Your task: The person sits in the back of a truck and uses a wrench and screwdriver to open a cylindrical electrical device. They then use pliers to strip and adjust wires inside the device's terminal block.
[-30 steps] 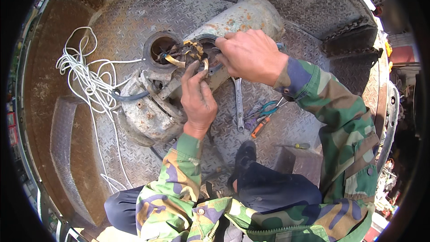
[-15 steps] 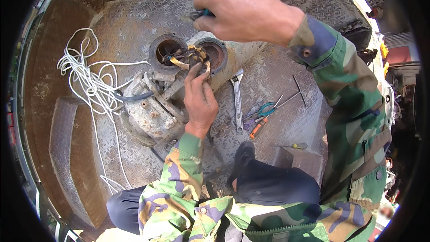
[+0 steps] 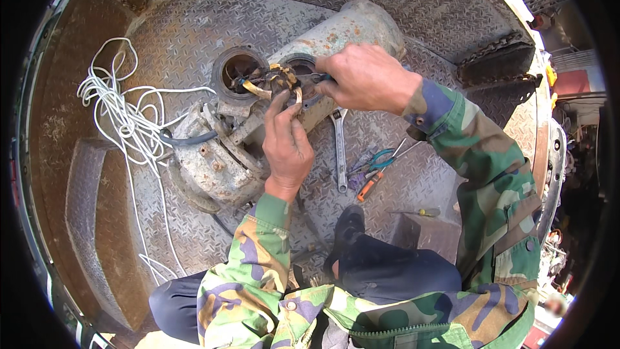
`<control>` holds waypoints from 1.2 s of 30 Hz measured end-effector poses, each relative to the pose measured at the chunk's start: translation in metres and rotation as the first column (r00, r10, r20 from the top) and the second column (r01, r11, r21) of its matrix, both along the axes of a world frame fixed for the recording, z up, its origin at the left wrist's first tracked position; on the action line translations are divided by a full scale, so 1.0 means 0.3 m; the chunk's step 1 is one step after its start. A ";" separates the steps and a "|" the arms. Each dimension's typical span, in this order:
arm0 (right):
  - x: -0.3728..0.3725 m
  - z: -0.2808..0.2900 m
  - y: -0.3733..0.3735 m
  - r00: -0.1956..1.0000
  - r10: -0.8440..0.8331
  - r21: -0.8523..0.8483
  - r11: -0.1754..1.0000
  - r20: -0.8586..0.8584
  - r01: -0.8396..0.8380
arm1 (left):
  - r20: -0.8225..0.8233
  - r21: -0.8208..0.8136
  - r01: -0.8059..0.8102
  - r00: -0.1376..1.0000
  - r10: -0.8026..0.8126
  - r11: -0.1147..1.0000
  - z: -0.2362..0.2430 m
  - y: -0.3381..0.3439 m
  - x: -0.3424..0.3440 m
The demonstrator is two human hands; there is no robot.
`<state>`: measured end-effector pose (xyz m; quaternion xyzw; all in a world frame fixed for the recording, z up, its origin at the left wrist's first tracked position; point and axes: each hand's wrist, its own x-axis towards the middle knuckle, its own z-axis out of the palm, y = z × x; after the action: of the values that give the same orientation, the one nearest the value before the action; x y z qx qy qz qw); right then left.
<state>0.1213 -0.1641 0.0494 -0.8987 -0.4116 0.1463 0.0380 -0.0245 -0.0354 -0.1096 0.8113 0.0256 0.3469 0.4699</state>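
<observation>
A rusty, grey submersible pump (image 3: pixel 216 158) lies on the metal floor, its two round ports facing up. Between the ports, my left hand (image 3: pixel 286 155) pinches a dark bundle of wires (image 3: pixel 283 79) with yellowish sleeves standing out of it. My right hand (image 3: pixel 371 81) is closed around pliers (image 3: pixel 318 77), mostly covered by the fingers. Their dark jaws point left and reach the right side of the bundle, over the right port (image 3: pixel 303 64). Whether the jaws grip a wire cannot be made out.
Right of the pump lie an adjustable wrench (image 3: pixel 340 148), teal-handled pliers (image 3: pixel 382 159), an orange-handled screwdriver (image 3: pixel 371 185) and a yellow-handled screwdriver (image 3: pixel 427 212). A tangled white rope (image 3: pixel 126 113) lies at the left. Rusty steel walls (image 3: pixel 71 110) enclose the floor.
My right hand has come down and slightly right with the pliers, from above the pump to the wire bundle. My left hand keeps its hold in nearly the same place.
</observation>
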 end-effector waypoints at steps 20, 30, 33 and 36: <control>0.010 -0.037 0.009 0.991 0.075 0.003 0.997 0.108 -0.076 | 0.008 0.038 -0.015 1.000 0.015 0.999 0.000 -0.004 0.003; 0.064 -0.036 0.013 0.987 -0.037 0.103 0.993 -0.156 0.054 | -0.003 -0.018 -0.003 1.000 0.003 1.000 -0.007 -0.009 0.000; 0.038 -0.011 0.041 0.993 0.045 0.015 0.999 0.109 -0.047 | 0.014 0.043 -0.021 1.000 0.020 0.999 -0.003 0.009 0.001; 0.045 -0.018 0.018 0.981 0.066 0.042 0.996 0.182 -0.075 | 0.017 -0.001 0.001 1.000 -0.001 1.000 -0.007 -0.020 0.003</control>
<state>0.1350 -0.1586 0.0440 -0.8919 -0.4484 0.0555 0.0173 -0.0237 -0.0414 -0.1116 0.8082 0.0216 0.3535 0.4705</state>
